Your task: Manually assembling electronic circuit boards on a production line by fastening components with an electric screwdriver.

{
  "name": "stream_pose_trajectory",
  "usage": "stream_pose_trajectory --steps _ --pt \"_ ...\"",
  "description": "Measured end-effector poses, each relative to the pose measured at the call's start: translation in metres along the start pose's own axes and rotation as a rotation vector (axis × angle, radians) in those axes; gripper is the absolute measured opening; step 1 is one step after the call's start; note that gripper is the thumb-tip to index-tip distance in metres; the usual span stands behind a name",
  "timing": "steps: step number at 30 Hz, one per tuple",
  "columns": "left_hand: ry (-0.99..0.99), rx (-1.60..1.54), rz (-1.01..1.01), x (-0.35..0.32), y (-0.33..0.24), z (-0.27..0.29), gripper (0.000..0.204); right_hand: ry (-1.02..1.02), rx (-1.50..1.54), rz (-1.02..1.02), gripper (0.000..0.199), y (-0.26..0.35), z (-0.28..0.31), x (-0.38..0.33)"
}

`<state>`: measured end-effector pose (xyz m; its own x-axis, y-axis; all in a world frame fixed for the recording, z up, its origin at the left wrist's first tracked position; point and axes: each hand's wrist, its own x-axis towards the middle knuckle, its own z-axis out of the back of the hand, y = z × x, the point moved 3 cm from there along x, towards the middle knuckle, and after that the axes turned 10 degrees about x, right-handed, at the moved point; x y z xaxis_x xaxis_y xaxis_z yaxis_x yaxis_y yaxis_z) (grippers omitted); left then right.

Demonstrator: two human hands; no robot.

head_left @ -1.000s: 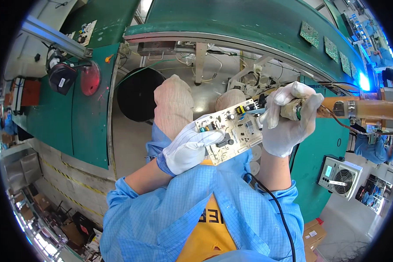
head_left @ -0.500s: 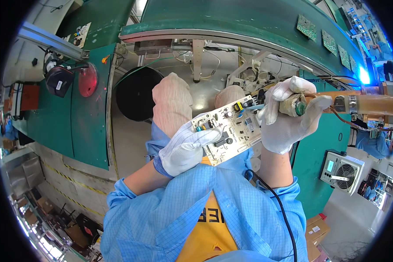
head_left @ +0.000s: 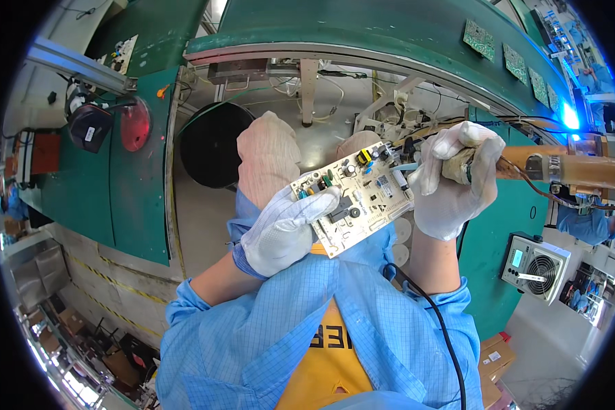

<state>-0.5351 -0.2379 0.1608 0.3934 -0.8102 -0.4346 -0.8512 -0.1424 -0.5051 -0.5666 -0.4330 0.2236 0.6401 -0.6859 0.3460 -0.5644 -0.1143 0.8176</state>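
My gloved left hand (head_left: 283, 229) grips a cream circuit board (head_left: 355, 222) by its left side, thumb on top. The board is tilted above my lap, its component side up, with a yellow-wrapped transformer, capacitors and a black block on it. My gloved right hand (head_left: 451, 188) is curled round a tan, tape-wrapped tool (head_left: 460, 166) beside the board's right end. A light-blue pointed tip (head_left: 406, 167) runs from the right fingers to the board's upper right; whether it touches is unclear. Part of the tool is hidden by the fingers.
A brown pipe (head_left: 547, 162) with a clamp and wire stands right of my right hand. Green belts (head_left: 362, 27) cross ahead, carrying several boards (head_left: 514, 65). A fan unit (head_left: 536, 268) sits at right, a black round seat (head_left: 215, 147) at left, and a red disc (head_left: 136, 126) further left.
My right hand has turned, and the tool's green end no longer shows. The board has shifted slightly up and left, uncovering more of its right end. My left hand keeps its grip.
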Motion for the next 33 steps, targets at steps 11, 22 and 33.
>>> stream_pose_trajectory --steps 11,22,33 --pt "-0.007 -0.041 -0.012 0.004 -0.002 0.001 0.040 0.115 0.141 0.016 0.049 -0.004 0.005 0.002" --pt "-0.065 -0.125 -0.064 0.006 -0.006 0.011 0.037 0.058 0.113 0.038 0.046 -0.001 0.000 -0.002" --pt "-0.054 -0.179 -0.048 0.005 -0.003 0.011 0.038 0.071 0.190 -0.008 0.049 0.003 -0.002 -0.001"
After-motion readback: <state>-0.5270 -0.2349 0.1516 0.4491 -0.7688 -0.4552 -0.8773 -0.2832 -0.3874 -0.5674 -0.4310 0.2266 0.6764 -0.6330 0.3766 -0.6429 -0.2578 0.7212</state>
